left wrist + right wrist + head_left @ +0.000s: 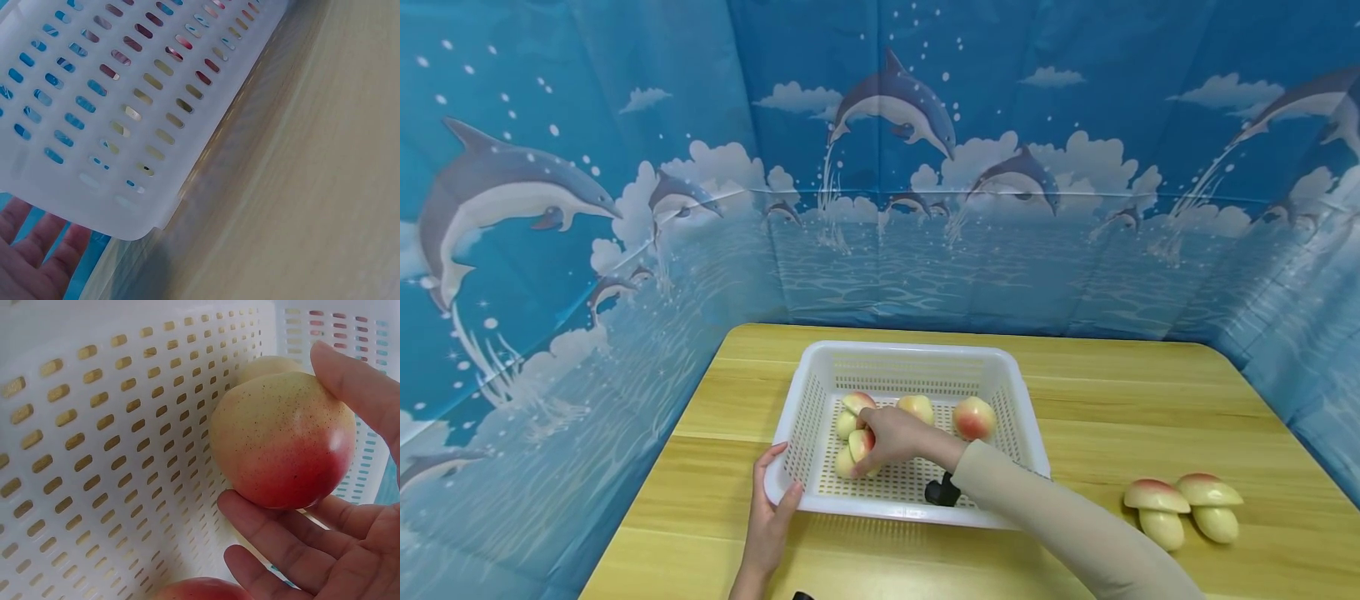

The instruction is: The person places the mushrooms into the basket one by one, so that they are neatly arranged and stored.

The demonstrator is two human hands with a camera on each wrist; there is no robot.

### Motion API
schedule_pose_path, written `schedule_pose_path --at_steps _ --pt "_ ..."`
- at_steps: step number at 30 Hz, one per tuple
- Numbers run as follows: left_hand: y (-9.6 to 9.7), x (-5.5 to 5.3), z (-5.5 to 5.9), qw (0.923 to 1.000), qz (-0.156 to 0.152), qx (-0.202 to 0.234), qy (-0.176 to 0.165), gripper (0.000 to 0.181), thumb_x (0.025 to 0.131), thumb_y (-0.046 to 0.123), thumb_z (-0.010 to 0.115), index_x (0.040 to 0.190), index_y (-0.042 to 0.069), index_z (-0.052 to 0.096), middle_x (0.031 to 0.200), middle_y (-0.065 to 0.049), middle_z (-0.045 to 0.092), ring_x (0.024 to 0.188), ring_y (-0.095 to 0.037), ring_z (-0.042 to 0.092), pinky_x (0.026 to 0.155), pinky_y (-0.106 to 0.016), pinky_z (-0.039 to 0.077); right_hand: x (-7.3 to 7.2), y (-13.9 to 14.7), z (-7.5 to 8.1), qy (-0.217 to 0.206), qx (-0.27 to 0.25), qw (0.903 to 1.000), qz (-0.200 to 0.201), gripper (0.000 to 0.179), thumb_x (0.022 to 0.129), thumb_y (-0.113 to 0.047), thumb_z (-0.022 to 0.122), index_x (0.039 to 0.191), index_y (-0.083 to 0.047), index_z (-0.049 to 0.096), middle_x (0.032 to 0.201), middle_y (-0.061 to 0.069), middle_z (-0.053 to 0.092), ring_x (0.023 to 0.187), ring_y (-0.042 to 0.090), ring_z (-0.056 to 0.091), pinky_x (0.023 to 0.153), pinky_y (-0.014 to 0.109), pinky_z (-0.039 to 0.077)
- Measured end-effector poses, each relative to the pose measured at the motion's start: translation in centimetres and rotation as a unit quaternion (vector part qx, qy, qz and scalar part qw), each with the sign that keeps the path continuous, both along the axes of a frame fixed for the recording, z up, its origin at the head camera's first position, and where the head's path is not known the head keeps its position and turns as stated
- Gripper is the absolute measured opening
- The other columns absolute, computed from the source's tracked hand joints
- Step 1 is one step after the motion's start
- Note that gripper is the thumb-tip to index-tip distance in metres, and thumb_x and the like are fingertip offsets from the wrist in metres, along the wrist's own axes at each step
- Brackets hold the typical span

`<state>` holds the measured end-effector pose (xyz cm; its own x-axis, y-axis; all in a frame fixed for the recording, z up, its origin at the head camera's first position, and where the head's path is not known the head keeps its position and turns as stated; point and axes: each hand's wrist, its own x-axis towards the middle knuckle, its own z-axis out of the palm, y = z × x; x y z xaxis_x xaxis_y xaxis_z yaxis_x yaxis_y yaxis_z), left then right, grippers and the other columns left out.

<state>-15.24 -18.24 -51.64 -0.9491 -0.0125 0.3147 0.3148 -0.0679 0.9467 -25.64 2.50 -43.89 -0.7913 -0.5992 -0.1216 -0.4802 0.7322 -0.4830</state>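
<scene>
A white perforated plastic basket point(917, 518) stands on the table. My left hand point(766, 523) holds its near left corner, thumb by the front rim and fingers along the left side; the left wrist view shows fingers point(59, 256) at the rim. Reaching inside, my right hand point(891, 437) grips a toy mushroom point(284, 440) with a glossy red-and-yellow cap, thumb on one side and fingers on the other. Just behind it lies another mushroom point(846, 423). Two more rounded pieces, a yellowish one point(916, 407) and a red one point(973, 418), lie farther right in the basket.
Two mushrooms point(1157, 508) point(1213, 504) lie side by side on the wooden table point(1135, 400), right of the basket. A black device point(943, 490) is at my right wrist. A blue dolphin-print curtain point(1000, 267) hangs behind the table and along its sides.
</scene>
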Motion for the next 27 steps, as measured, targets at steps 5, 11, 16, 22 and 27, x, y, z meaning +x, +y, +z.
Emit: schedule_pose_path --at_steps 5,11,16,22,27 --pt "0.01 -0.03 -0.02 1.0 -0.004 -0.001 0.008 0.051 0.095 0.0 0.043 0.142 0.007 0.023 0.144 -0.02 0.028 0.124 -0.038 0.04 0.094 -0.034 0.045 0.06 0.0 -0.04 0.002 0.0 1.0 0.001 0.057 0.063 -0.043 0.086 0.102 -0.012 0.058 0.079 -0.008 0.055 0.071 0.01 0.051 0.066 0.025 0.044" --pt "0.02 -0.05 -0.16 1.0 -0.003 -0.001 0.006 0.051 0.095 0.001 0.044 0.142 0.008 0.024 0.144 -0.019 0.029 0.124 -0.04 0.04 0.093 -0.036 0.046 0.06 0.01 -0.14 0.005 0.002 1.0 0.003 0.059 0.063 -0.044 0.085 0.104 -0.011 0.058 0.081 -0.008 0.056 0.072 0.01 0.051 0.066 0.025 0.045" --pt "-0.03 -0.08 -0.23 1.0 -0.002 -0.002 0.007 0.051 0.095 0.001 0.044 0.142 0.008 0.024 0.144 -0.02 0.029 0.124 -0.039 0.041 0.093 -0.036 0.046 0.0 0.02 -0.19 0.005 0.003 1.0 0.004 0.06 0.064 -0.044 0.085 0.106 -0.011 0.058 0.082 -0.008 0.056 0.073 0.01 0.052 0.067 0.026 0.045" --pt "-0.08 -0.03 -0.25 0.9999 -0.004 0.001 0.014 0.052 0.094 -0.001 0.043 0.142 0.007 0.024 0.143 -0.02 0.03 0.122 -0.04 0.041 0.092 -0.036 0.046 -0.01 0.08 -0.29 0.002 0.002 1.0 0.007 0.059 0.065 -0.043 0.085 0.107 -0.011 0.058 0.079 -0.008 0.054 0.072 0.01 0.051 0.066 0.026 0.044" --pt "-0.05 0.01 -0.15 0.9999 -0.005 0.002 0.015 0.051 0.095 -0.001 0.043 0.142 0.006 0.024 0.143 -0.021 0.03 0.123 -0.039 0.042 0.092 -0.036 0.046 0.01 0.09 -0.26 -0.001 0.003 1.0 0.009 0.059 0.066 -0.043 0.084 0.108 -0.01 0.058 0.079 -0.007 0.054 0.071 0.01 0.05 0.065 0.026 0.043"
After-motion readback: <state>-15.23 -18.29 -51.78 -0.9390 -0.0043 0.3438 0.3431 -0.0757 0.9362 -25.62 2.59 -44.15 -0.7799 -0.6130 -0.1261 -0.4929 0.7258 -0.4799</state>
